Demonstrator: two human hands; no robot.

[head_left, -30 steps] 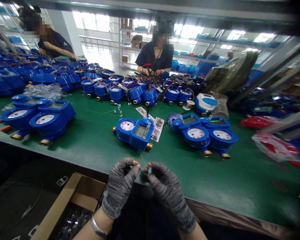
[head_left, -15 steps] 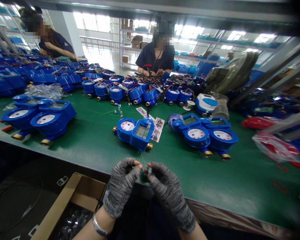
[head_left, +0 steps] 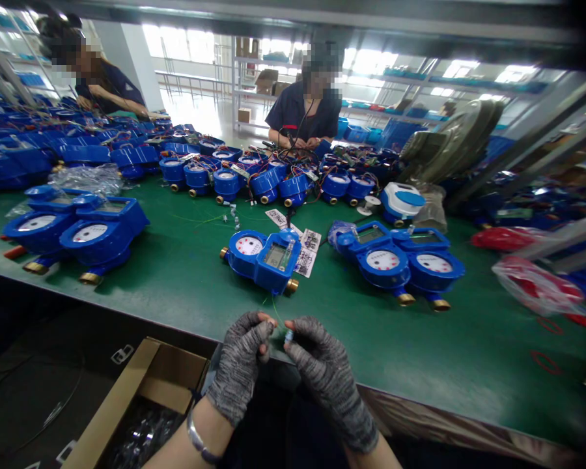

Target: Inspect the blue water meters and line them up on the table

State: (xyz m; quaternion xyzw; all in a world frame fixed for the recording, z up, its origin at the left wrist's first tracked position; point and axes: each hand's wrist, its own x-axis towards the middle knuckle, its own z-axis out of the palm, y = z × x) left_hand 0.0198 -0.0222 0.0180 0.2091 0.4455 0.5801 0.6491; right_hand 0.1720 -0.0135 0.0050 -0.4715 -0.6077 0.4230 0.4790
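A blue water meter (head_left: 276,283) with a round dial, a display window and brass ends lies on the green table just beyond my hands. Thin green wire (head_left: 277,311) runs from its near side down to my right hand (head_left: 325,371). That hand, in a grey fingerless glove, pinches a small pale-blue plastic seal (head_left: 288,336) between thumb and forefinger. My left hand (head_left: 241,361), gloved the same way, is closed in a pinch close beside it; what lies between its fingertips is too small to make out.
Pairs of blue meters stand at left (head_left: 95,238) and right (head_left: 407,260). Printed label strips (head_left: 310,244) and small loose seals (head_left: 237,223) lie near the middle meter. Rows of open meters fill the back, where two people work. A cardboard box (head_left: 122,391) sits below the table edge.
My fingertips have drawn slightly apart, and the seal in my right hand has shifted a little left and is tilted differently. The meter has stayed in place.
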